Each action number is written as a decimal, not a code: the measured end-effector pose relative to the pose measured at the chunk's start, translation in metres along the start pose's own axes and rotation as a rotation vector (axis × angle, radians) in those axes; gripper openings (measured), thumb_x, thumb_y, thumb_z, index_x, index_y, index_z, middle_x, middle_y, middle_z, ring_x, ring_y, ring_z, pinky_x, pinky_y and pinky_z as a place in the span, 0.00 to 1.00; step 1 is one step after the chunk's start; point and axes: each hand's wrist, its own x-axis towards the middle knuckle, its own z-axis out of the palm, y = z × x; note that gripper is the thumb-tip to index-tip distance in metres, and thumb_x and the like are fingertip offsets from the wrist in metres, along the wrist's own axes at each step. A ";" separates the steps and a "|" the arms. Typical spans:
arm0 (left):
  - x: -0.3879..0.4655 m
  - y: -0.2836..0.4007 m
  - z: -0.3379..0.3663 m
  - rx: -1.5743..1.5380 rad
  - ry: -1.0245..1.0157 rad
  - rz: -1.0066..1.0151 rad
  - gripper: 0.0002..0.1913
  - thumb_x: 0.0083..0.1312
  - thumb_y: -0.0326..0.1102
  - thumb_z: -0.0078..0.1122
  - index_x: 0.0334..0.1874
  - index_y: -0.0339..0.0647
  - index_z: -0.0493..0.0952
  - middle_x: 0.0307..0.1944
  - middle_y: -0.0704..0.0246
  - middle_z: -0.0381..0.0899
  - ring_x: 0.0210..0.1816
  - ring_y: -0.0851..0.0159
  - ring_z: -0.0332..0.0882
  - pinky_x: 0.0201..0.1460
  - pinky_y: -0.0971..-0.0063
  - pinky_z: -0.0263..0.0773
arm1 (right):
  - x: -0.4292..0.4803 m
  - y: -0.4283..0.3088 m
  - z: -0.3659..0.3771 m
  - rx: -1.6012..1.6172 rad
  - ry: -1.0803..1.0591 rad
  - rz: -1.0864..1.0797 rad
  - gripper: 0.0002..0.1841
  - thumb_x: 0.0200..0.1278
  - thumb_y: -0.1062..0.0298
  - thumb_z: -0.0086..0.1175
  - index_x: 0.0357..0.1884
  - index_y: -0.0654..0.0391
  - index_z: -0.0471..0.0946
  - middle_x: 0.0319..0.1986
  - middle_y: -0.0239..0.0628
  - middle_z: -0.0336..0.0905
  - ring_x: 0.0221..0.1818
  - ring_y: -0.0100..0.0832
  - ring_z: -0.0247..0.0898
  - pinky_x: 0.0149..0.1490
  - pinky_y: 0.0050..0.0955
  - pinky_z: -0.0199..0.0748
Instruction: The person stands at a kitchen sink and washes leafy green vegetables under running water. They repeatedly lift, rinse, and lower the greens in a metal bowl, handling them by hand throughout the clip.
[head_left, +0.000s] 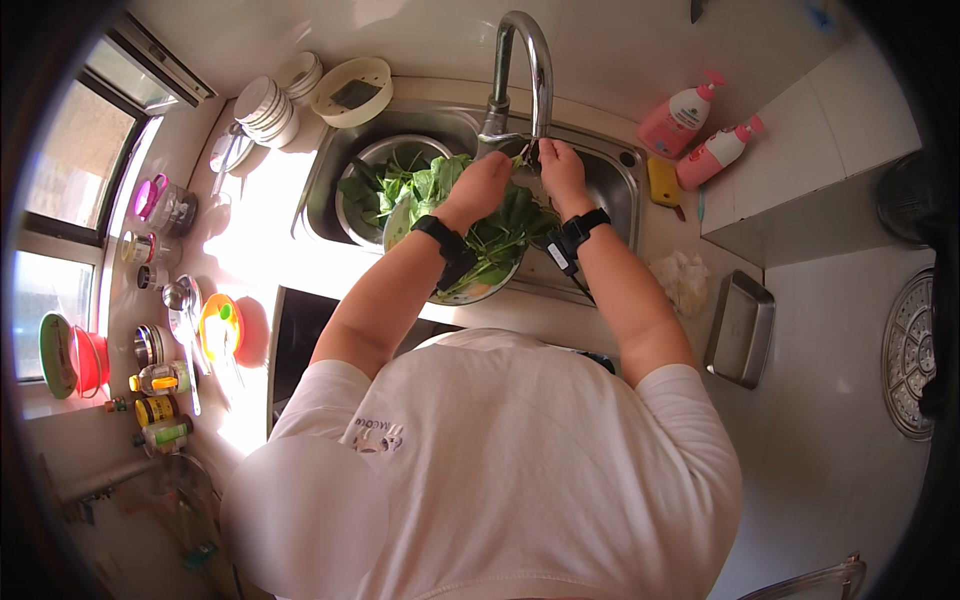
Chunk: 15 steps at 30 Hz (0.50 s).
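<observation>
Under the spout of the chrome faucet (531, 60), my two hands are raised close together over the sink. My left hand (480, 184) is curled around a leafy green (517, 160), whose pale stem end shows at the fingertips. Just to its right, my right hand (564, 172) has its fingers bent together by the spout; what they hold is hidden. Below my wrists, a patterned bowl (457, 298) of loose leafy greens (495, 259) sits across the sink's front edge. More greens fill a stainless steel basin (351, 217) in the left sink bowl.
Pink pump bottles (675, 120) and a yellow sponge (663, 182) stand right of the sink (637, 225). Stacked white bowls (266, 112) and a cream strainer (352, 90) are at back left. A metal tray (741, 328) lies right; jars (169, 206) line the window side.
</observation>
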 end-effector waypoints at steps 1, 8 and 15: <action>-0.001 -0.002 -0.002 -0.019 0.007 -0.006 0.13 0.69 0.40 0.47 0.43 0.36 0.74 0.36 0.50 0.78 0.42 0.44 0.75 0.43 0.60 0.70 | 0.002 0.001 0.000 -0.009 -0.006 0.083 0.22 0.67 0.51 0.46 0.29 0.62 0.75 0.26 0.52 0.75 0.31 0.55 0.70 0.36 0.44 0.67; -0.005 -0.008 -0.007 -0.070 -0.001 -0.058 0.13 0.68 0.40 0.50 0.42 0.35 0.75 0.31 0.59 0.77 0.34 0.60 0.76 0.40 0.69 0.69 | -0.004 -0.004 0.015 0.339 -0.311 0.171 0.19 0.68 0.54 0.47 0.28 0.61 0.78 0.25 0.37 0.79 0.27 0.33 0.74 0.35 0.33 0.70; 0.005 0.000 -0.011 0.206 0.063 0.124 0.14 0.66 0.41 0.53 0.43 0.37 0.80 0.32 0.58 0.80 0.36 0.57 0.79 0.41 0.69 0.71 | -0.004 -0.015 0.003 0.403 -0.289 0.121 0.17 0.70 0.58 0.47 0.38 0.63 0.80 0.32 0.34 0.80 0.35 0.24 0.75 0.43 0.23 0.71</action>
